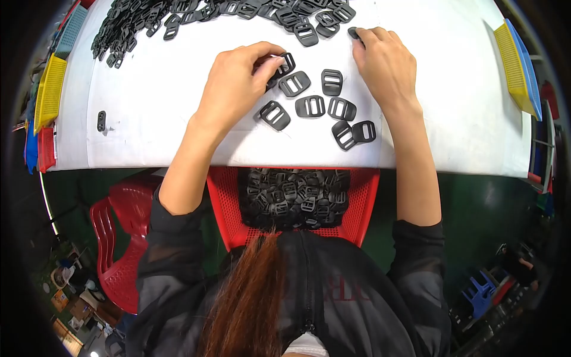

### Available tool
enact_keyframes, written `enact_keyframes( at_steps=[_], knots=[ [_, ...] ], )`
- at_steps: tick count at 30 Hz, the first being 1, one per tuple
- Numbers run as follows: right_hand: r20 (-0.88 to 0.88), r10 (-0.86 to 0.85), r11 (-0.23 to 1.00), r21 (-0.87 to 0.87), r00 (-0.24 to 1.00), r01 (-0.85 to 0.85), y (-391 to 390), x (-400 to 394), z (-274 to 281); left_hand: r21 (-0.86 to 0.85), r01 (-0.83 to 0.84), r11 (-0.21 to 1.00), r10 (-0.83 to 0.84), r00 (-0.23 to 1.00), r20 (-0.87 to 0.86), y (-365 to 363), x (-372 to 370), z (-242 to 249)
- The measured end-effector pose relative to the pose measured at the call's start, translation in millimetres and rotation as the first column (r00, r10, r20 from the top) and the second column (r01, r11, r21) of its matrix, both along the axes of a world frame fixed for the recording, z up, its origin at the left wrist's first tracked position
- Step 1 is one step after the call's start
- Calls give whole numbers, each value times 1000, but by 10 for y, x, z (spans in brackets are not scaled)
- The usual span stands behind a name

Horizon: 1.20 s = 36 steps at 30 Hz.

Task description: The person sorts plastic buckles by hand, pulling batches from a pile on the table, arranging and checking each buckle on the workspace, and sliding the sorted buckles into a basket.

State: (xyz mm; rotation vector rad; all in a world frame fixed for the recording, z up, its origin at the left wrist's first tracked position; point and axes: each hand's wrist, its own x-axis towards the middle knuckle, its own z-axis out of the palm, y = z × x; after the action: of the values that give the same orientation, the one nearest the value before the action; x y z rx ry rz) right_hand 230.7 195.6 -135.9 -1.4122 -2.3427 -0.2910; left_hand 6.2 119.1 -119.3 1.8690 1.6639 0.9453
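Black plastic strap buckles lie on the white table. My left hand (241, 77) pinches one buckle (287, 63) between thumb and fingers, tilted up from the table; a dark piece shows partly under the thumb. My right hand (386, 62), farther right, has its fingers closed on another dark buckle (354, 33), mostly hidden by the fingertips. Between the hands several loose buckles (310, 107) are spread out, two of them overlapping near the table's front edge. Beyond the hands lies a large heap of buckles (196, 12).
Under the table edge, a red basket (364, 196) at my lap holds many buckles (297, 196). One small black piece (102, 121) lies at the table's left. Yellow baskets (49, 92) hang at both sides. A red chair (122, 238) stands at lower left.
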Motion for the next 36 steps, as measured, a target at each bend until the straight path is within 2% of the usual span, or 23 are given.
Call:
enact_keyframes(
  at_steps=[3, 4, 6, 8, 9, 12, 13, 15, 18, 19, 22, 24, 25, 27, 30, 34, 36],
  knots=[
    [-237, 2, 1000, -25, 971, -8, -149, 70, 64, 26, -9, 1000, 11, 994, -110, -44, -82, -3],
    [-319, -71, 973, -233, 945, -6, -218, 77, 144, -24, -29, 999, 27, 995, -96, -57, -88, 19],
    [-419, -255, 796, -603, 871, -57, -335, 89, 310, 54, -44, 998, 53, 984, -173, -74, -122, 5],
    [-313, -76, 948, -316, 947, -28, -393, 126, 228, 92, -59, 994, 78, 973, -216, -115, -169, 0],
    [-236, 1, 987, -156, 972, -39, -413, 134, 201, 90, -68, 994, 87, 971, -224, -152, -197, 10],
    [-353, 167, 930, -254, 920, -266, -497, -62, 262, 90, -36, 995, 58, 965, -256, -257, -262, 5],
    [-384, 176, 896, -319, 906, -309, -554, -175, 263, 90, -11, 996, 35, 963, -268, -287, -278, 6],
    [-334, 244, 897, -278, 910, -342, -591, -323, 185, 18, -50, 999, 52, 980, -194, -322, -250, 26],
    [-349, 197, 867, -374, 916, -329, -582, -386, 219, -147, -104, 984, 103, 995, -13, -409, -185, 126],
    [-346, 209, 876, -348, 914, -332, -581, -394, 215, -212, -113, 971, 128, 990, 59, -435, -180, 148],
    [-282, 247, 907, -268, 927, -323, -588, -344, 204, 166, -130, 978, 161, 968, -194, -504, -236, 30],
    [-172, 283, 926, -206, 944, -315, -640, -311, 213, 227, -41, 973, 108, 951, -290, -572, -222, 12],
    [-215, 275, 914, -245, 937, -325, -682, -290, 252, 254, 5, 967, 85, 936, -342, -617, -216, 19],
    [-302, 254, 880, -321, 919, -349, -789, -248, 349, 225, -5, 974, 78, 945, -317, -704, -174, 36],
    [-266, 219, 864, -395, 939, -314, -875, -220, 356, 237, 1, 972, 76, 945, -319, -750, -75, -5],
    [-316, 184, 850, -424, 931, -312, -886, -247, 364, 211, -35, 977, 76, 979, -187, -725, 32, -46],
    [-362, 146, 822, -473, 921, -317, -904, -251, 367, 261, -23, 965, 92, 963, -253, -731, 21, -22]
  ],
)
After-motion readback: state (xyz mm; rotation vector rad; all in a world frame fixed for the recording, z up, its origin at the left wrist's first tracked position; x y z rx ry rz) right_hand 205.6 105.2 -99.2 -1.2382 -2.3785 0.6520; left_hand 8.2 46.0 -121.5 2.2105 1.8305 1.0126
